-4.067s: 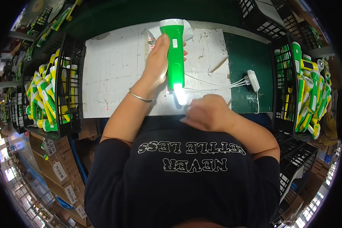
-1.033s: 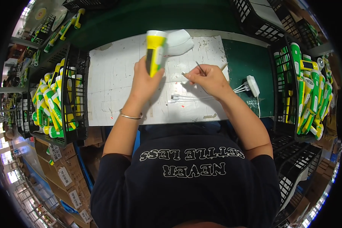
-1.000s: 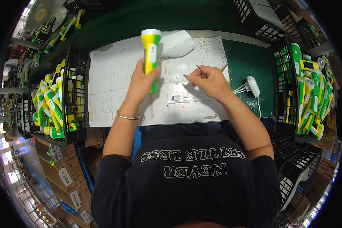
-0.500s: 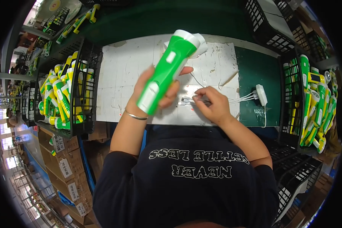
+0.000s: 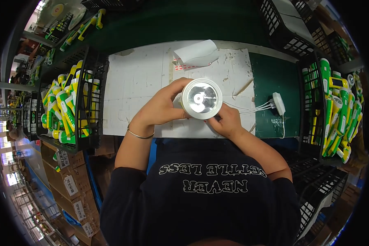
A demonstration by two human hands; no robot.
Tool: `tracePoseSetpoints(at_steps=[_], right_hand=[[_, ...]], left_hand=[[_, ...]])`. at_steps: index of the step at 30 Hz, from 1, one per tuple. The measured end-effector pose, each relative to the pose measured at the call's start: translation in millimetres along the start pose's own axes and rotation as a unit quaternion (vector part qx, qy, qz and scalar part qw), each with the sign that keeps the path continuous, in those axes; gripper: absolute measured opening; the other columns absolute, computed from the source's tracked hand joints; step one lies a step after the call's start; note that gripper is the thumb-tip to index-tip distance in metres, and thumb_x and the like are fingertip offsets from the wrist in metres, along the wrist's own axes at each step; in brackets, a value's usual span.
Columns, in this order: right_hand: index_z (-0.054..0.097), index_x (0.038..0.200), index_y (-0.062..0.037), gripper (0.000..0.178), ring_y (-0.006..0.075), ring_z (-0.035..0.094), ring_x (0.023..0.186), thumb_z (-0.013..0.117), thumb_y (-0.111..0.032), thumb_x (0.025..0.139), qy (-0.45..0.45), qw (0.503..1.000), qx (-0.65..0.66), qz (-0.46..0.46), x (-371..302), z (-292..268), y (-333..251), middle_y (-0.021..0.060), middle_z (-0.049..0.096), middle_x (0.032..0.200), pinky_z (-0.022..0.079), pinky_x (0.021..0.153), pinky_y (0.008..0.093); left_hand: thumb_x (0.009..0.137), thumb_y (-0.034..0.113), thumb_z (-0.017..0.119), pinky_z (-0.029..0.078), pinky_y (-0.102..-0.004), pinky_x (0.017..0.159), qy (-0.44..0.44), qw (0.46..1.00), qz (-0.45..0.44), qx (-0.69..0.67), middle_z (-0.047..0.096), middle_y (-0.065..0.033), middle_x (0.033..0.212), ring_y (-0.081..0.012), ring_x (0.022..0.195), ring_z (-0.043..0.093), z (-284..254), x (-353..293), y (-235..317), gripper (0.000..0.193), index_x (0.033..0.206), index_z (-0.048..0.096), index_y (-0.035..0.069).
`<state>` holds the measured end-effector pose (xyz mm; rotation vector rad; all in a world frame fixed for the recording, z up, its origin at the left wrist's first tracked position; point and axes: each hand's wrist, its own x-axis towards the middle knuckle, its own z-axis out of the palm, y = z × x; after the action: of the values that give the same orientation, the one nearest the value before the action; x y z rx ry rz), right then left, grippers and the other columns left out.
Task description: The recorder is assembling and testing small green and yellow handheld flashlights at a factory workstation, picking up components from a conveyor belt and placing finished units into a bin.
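Note:
A flashlight (image 5: pixel 201 99) stands lens up in front of me, its white rim and shiny reflector toward the head view; its body is hidden below the head. My left hand (image 5: pixel 162 103) is wrapped round it from the left, fingers and thumb closed. Close against its lower right side is my right hand (image 5: pixel 228 122), with thumb and fingers drawn together; their tips and anything in them are partly hidden by the flashlight. White cables (image 5: pixel 254 110) run from behind the right hand to a white multi-port charger (image 5: pixel 278 103) on the right.
A white work board (image 5: pixel 131 84) lies on the green table (image 5: pixel 270 74). A curled white sheet (image 5: pixel 197 53) rests at its far side. Black crates full of green, yellow and white flashlights flank me, left (image 5: pixel 95 123) and right (image 5: pixel 309 104). Cardboard boxes (image 5: pixel 65 164) stand lower left.
The flashlight has turned from lying slanted in my left hand to pointing lens up, and come lower. My right hand has moved slightly down and now meets it. The curled sheet is uncovered.

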<state>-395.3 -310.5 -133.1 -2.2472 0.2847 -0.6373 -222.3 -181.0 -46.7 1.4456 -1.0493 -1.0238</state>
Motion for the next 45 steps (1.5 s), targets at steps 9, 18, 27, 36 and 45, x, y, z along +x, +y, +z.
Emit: tracePoseSetpoints(at_steps=[9,18,27,36,45], right_hand=[[0.062,0.079,-0.0091,0.009,0.0146,0.063,0.058,0.068,-0.013,0.073,0.018,1.000,0.008,-0.005,2.1,3.3,2.6,0.0013,0.061,0.073,0.048,0.051,0.0243],[0.061,0.077,-0.0053,0.005,0.0181,0.061,0.059,0.064,-0.007,0.074,0.012,0.999,0.041,0.018,2.1,0.4,-4.2,0.0072,0.060,0.071,0.048,0.052,0.0250],[0.061,0.077,-0.0043,0.004,0.0166,0.060,0.058,0.064,-0.005,0.074,-0.003,0.997,0.073,0.015,3.6,-0.8,-4.0,0.0073,0.060,0.070,0.046,0.051,0.0238],[0.061,0.077,-0.0044,0.004,0.0157,0.060,0.057,0.064,-0.006,0.075,-0.016,0.997,0.066,0.020,6.9,-1.8,-3.9,0.0067,0.060,0.070,0.047,0.052,0.0239],[0.061,0.078,-0.0033,0.004,0.0174,0.059,0.058,0.062,-0.003,0.074,-0.009,0.994,0.099,0.046,6.5,-0.6,-3.0,0.0083,0.059,0.071,0.046,0.053,0.0244]], left_hand=[[0.066,0.007,0.074,0.039,-0.0330,0.095,-0.012,0.989,0.138,0.043,0.056,-0.0054,0.110,-0.0189,0.105,0.053,-3.4,6.6,-1.3,0.050,0.112,0.056,0.007],[0.087,0.033,0.057,0.042,-0.0288,0.082,0.183,0.956,-0.006,0.231,0.056,-0.0072,0.100,-0.0131,0.093,0.052,-60.2,-29.2,13.5,0.051,0.124,0.047,0.000],[0.079,0.034,0.060,0.041,-0.0432,0.090,0.521,0.623,-0.251,0.527,0.054,-0.0290,0.110,-0.0421,0.102,0.052,-249.9,-186.1,-0.1,0.069,0.134,0.034,0.002],[0.060,0.044,0.078,0.034,-0.0440,0.099,0.458,0.646,-0.306,0.529,0.029,-0.0363,0.130,-0.0456,0.119,0.037,-259.8,-180.3,-3.8,0.118,0.144,0.001,0.012],[0.061,0.034,0.082,0.034,-0.0314,0.099,0.416,0.833,-0.230,0.283,0.043,-0.0162,0.132,-0.0236,0.119,0.045,-304.4,-195.1,-10.4,0.106,0.141,0.019,0.002]])
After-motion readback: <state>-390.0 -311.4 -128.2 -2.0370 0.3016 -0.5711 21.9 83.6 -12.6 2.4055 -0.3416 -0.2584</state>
